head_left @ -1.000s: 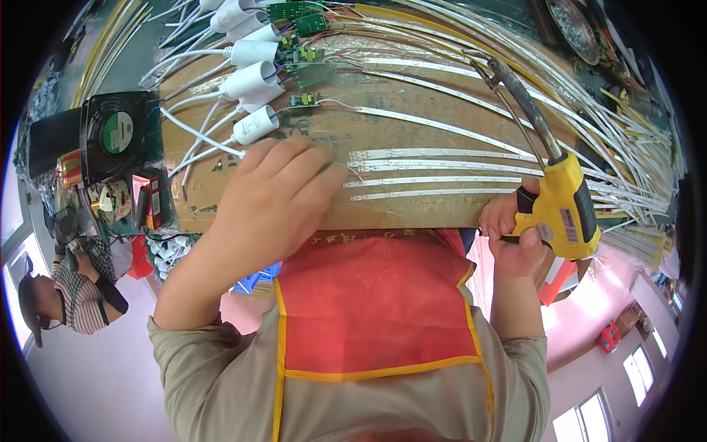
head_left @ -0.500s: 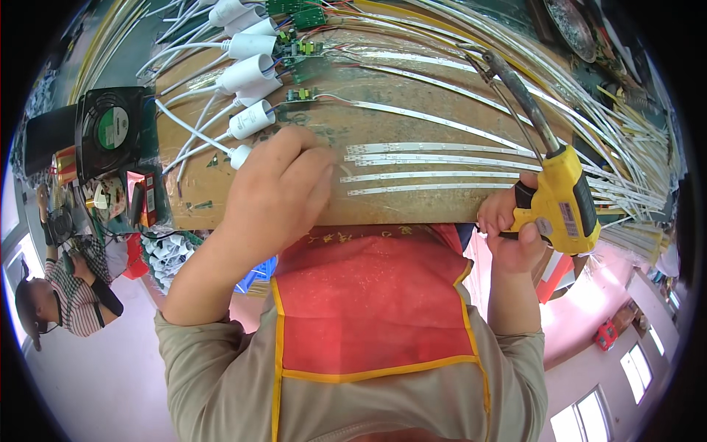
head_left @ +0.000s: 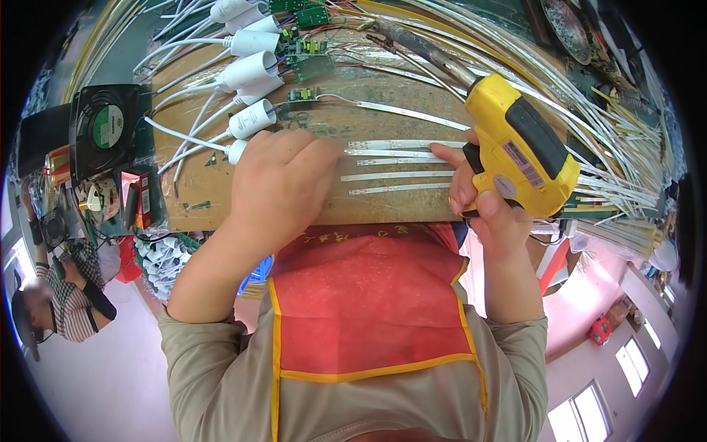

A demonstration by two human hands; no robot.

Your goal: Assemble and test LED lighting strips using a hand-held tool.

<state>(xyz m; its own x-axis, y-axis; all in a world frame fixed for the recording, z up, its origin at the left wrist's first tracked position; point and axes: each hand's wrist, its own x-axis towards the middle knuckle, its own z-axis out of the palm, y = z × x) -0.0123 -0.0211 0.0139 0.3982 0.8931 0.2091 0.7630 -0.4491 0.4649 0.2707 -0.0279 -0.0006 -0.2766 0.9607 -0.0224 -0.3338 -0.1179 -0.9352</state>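
Left hand (head_left: 283, 180): back upward, fingers curled inward above the near edge of a brown work board (head_left: 368, 210). A white end piece (head_left: 236, 152) on a white cable (head_left: 188, 135) shows at the hand's left edge; whether the fingers grip it cannot be told, since the hand hides them.

Right hand (head_left: 486, 202): closed round the handle of a yellow soldering gun (head_left: 515, 151), one finger stretched toward the upper strips; contact uncertain. The gun's metal tube (head_left: 425, 51) points up and left.

White strips (head_left: 398, 176): side by side on the work board, left ends near the left hand, the gun and right hand covering part of their length.

Joined, as far as visible: the nearest white housing (head_left: 252, 118) has a small circuit board (head_left: 302, 95) outside its mouth, and leads run from that to a strip of its own (head_left: 412, 113). Farther up, more housings (head_left: 247, 71) lie in a row with green boards (head_left: 313, 68) beside them; wires lead rightward, but overlap prevents a count.

Unjoined: no leads visible at the left ends of the strips between the hands. Judgement: upper rows look largely wired, this near group not yet. Any joint behind the left fingers is hidden.
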